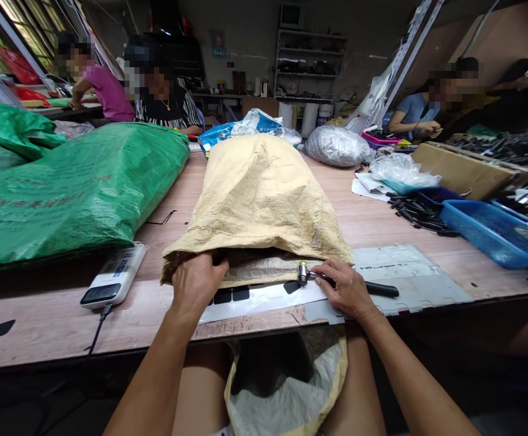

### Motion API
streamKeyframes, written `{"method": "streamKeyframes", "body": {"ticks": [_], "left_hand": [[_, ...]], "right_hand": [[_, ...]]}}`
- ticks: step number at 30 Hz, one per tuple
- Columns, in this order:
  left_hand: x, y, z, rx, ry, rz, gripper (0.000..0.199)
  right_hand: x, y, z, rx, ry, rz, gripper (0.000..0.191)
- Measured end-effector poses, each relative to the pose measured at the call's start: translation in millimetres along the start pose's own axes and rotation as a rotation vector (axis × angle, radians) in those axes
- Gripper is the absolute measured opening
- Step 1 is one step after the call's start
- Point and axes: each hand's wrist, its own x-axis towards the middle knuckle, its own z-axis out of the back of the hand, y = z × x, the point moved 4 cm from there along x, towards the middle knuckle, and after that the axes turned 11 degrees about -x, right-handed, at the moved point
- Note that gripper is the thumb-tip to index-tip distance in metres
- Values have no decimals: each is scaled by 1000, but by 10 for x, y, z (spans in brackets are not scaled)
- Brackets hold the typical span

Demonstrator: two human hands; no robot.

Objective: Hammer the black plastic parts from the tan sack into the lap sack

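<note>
A beige woven sack (264,188) lies on the table with its mouth towards me. My left hand (195,281) reaches into the left side of that mouth; its thumb shows, while the other fingers are hidden under the upper layer. At the mouth's right corner my right hand (343,287) is closed around a small hammer (382,289), whose metal head points left and whose black handle sticks out to the right. Its fingertips are close to the sack's lower edge. Beneath lies a white strip (264,298) with black rounded squares. An open sack (286,412) rests between my legs.
To the left stand a large green sack (86,175) and a white power bank (115,275) with a cable. On the right are a grey sheet (409,275), black parts (421,215) and a blue basket (486,236). Several people sit working further back.
</note>
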Motion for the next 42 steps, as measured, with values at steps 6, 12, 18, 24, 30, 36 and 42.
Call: {"method": "streamKeyframes", "body": {"ticks": [6,12,18,24,30,36,42], "left_hand": [[-579,-410,-563,-313,376,-523,10],[-577,-328,-875,-414,378,-535,15],[-560,-317,-846,-475,392,-516,13],[-563,-299,-877,-492,386,-484,14],[-553,-288,-890,-504,388,-484,14],[-551,-290,-883,-491,389,-476,14],[-551,-287,-875,-521,400,-471,12]], "right_hand": [[-21,-5,-12,-3,-17,14,24],[5,-17,-12,-26,5,63,22],[-7,224,220,90,-27,62,27],[-162,597,288,308,-36,60,36],[-206,707,393,325,-100,61,45],[-207,735,346,202,24,87,46],[-144,906,314,249,-10,113,48]]}}
